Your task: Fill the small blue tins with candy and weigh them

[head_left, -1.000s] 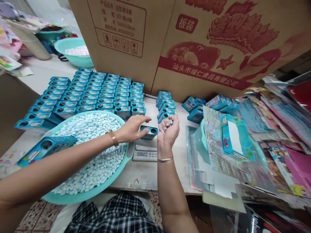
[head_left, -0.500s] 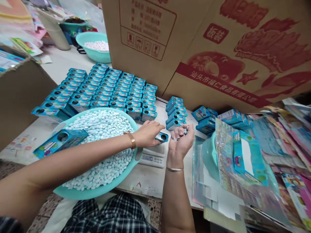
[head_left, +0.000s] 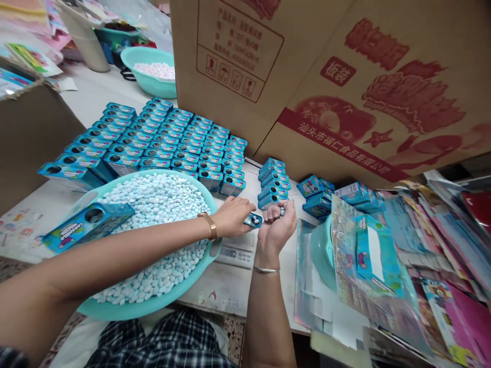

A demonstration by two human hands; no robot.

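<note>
My left hand (head_left: 232,217), with a watch at its wrist, reaches over the basin and grips a small blue candy box (head_left: 254,220) above the kitchen scale (head_left: 235,254). Something whitish shows in the box's round opening. Right beside that opening is my right hand (head_left: 276,225), palm up, its fingers curled around a few pale candies (head_left: 283,209). A turquoise basin (head_left: 149,308) heaped with pale blue and white candies (head_left: 161,197) lies under my left forearm. A larger-looking blue box (head_left: 82,227) rests on the basin's left side.
Rows of upright blue boxes (head_left: 153,138) stand behind the basin, with a shorter row (head_left: 273,179) to their right. A big cardboard carton (head_left: 307,76) walls off the back. Another basin (head_left: 149,84) stands back left. Plastic packaging (head_left: 345,245) and flat packs (head_left: 433,266) crowd the right.
My right hand has come close to the box's opening, and the box is tilted more toward it. Whitish content now shows in the opening. The view has shifted slightly.
</note>
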